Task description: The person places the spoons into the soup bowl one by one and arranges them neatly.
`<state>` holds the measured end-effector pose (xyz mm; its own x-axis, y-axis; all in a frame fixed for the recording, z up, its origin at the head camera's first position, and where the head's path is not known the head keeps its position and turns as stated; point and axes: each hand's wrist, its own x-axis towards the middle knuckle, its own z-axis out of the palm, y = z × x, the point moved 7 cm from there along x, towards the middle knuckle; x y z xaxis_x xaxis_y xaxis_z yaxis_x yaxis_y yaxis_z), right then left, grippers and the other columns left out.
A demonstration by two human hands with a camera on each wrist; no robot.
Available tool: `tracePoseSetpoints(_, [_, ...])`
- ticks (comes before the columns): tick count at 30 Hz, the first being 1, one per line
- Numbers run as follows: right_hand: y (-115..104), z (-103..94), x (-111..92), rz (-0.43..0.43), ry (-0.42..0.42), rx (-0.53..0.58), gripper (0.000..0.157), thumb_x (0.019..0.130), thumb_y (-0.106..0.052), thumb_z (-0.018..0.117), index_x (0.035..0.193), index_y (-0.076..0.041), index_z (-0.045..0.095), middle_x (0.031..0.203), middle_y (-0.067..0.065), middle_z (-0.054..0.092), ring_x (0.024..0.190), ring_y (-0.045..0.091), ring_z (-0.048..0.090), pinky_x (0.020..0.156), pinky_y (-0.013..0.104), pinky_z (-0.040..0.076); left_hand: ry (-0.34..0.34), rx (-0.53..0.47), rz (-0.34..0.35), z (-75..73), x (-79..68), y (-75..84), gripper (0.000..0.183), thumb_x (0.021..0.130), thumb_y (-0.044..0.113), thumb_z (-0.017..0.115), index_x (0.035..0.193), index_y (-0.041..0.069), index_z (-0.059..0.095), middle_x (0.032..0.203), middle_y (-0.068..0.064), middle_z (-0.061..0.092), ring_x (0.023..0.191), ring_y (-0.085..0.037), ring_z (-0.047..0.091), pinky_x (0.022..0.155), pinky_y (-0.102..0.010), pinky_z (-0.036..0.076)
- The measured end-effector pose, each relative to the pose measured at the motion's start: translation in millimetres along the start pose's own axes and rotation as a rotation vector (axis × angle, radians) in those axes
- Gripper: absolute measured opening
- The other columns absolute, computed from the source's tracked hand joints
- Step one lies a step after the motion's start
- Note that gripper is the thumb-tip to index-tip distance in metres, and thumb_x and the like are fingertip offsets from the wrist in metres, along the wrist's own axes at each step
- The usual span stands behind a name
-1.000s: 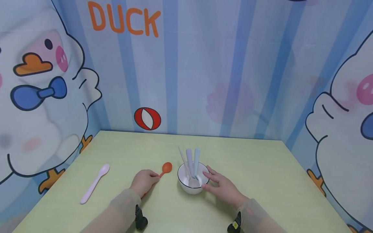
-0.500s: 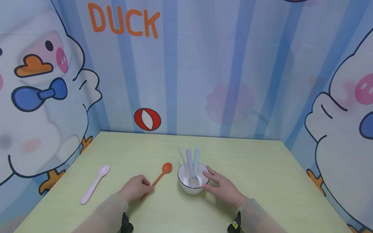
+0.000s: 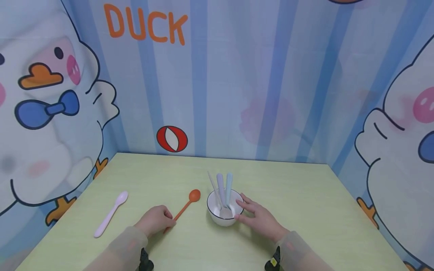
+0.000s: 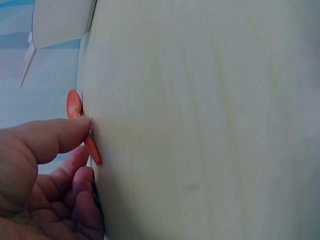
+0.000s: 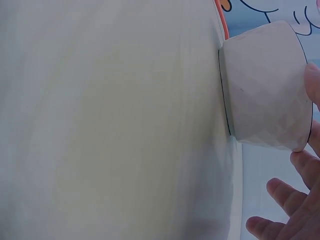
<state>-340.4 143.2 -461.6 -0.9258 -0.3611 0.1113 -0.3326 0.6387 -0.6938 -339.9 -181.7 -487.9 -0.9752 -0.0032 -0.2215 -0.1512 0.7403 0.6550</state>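
Observation:
An orange spoon lies slanting on the table, its bowl end pointing away from me. My left hand pinches its handle near the lower end, and in the left wrist view the thumb crosses over the handle. To the right stands a white bowl with a dark rim. Leaning inside it are a pale thin-handled utensil, a lilac utensil and a light blue one; their lower ends are partly hidden. My right hand holds the bowl's right rim, with some fingers spread apart in the right wrist view.
A pale pink spoon lies at the left of the light yellow table. Behind the table and along both sides hangs a blue striped curtain with cartoon ducks. Each wrist bears a small black camera.
My left hand has slid down the orange spoon's handle, from near its bowl end toward the lower end. The spoon stays in place. My right hand and the white bowl have not moved.

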Motion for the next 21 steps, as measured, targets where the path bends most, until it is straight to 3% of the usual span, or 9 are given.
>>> tracePoseSetpoints(12, [5, 1.5, 0, 0.015, -0.002, -0.001, 0.063, 0.086, -0.048, 0.068, 0.139, -0.019, 0.052, 0.155, -0.004, 0.03, 0.141, 0.031, 0.027, 0.109, 0.056, 0.024, 0.007, 0.017, 0.021, -4.9, -2.9, -3.2, 0.012, 0.08, 0.013, 0.073, 0.08, 0.008, 0.062, 0.072, -0.003, 0.057, 0.066, -0.018, 0.05, 0.059, -0.029, 0.04])
tracePoseSetpoints(21, [7, 2.6, 1, 0.021, -0.002, -0.004, 0.064, 0.086, -0.05, 0.067, 0.14, -0.02, 0.052, 0.155, -0.006, 0.029, 0.141, 0.031, 0.027, 0.109, 0.056, 0.024, 0.017, 0.041, 0.053, -10.6, -3.9, -4.4, 0.01, 0.08, 0.016, 0.071, 0.082, 0.008, 0.065, 0.079, -0.001, 0.058, 0.068, -0.018, 0.05, 0.058, -0.03, 0.041])
